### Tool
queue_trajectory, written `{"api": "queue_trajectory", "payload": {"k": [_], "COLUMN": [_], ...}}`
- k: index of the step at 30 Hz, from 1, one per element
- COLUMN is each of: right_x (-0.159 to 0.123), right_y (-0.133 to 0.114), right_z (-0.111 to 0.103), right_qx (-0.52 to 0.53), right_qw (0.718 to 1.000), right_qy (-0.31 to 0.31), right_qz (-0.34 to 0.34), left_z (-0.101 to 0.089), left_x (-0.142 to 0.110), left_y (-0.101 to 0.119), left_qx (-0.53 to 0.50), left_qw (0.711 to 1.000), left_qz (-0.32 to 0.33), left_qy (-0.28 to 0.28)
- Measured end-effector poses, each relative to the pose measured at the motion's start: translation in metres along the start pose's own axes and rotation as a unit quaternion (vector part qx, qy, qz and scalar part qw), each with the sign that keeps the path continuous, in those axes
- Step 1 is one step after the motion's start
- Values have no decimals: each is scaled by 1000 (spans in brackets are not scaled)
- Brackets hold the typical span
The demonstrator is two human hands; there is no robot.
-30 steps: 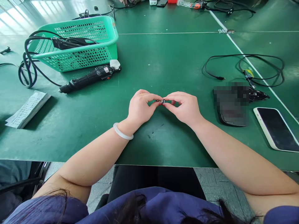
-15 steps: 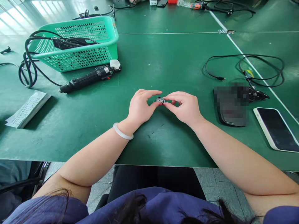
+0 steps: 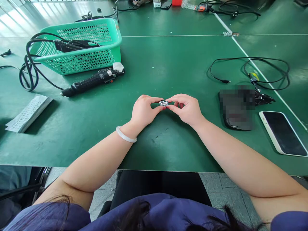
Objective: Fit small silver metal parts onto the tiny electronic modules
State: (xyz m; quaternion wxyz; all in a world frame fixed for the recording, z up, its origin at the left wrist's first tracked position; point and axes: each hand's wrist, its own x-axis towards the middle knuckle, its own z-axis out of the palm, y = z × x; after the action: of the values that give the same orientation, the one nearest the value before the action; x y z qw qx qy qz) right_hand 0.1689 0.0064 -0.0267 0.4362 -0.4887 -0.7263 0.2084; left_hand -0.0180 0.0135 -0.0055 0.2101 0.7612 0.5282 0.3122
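A small black-and-white piece (image 3: 163, 103) that looks like a tiny circuit board is held between both hands, over the middle of the green table. My left hand (image 3: 143, 110) pinches its left end between thumb and index finger; a white bangle circles that wrist. At the other end, the thumb and index finger of my right hand (image 3: 189, 109) close on it, with the remaining fingers curled beneath. Fingertips cover both ends, and its fine details are too small to make out.
On the left, a black electric screwdriver (image 3: 93, 81) lies before a green basket (image 3: 79, 62) holding cables. A stack of paper slips (image 3: 29, 113) sits nearer. To the right are a dark blurred-out object (image 3: 237, 109), a phone (image 3: 285, 133) and a looped cable (image 3: 267, 59).
My left index finger has come down onto the piece from its raised position. My right hand has shifted slightly left, and the piece shows more of its patterned face.
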Motion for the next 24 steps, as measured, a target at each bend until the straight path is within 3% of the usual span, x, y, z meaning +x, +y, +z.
{"api": "queue_trajectory", "payload": {"k": [21, 24], "right_x": [2, 2], "right_y": [-1, -4], "right_z": [3, 2], "right_qx": [-34, -36], "right_qw": [999, 999], "right_qy": [-1, 9], "right_qz": [-3, -2], "left_z": [0, -1], "left_x": [1, 0], "left_y": [-1, 0], "left_qx": [-2, -53], "left_qw": [1000, 998], "left_qz": [-16, -19], "left_qy": [-2, -17]}}
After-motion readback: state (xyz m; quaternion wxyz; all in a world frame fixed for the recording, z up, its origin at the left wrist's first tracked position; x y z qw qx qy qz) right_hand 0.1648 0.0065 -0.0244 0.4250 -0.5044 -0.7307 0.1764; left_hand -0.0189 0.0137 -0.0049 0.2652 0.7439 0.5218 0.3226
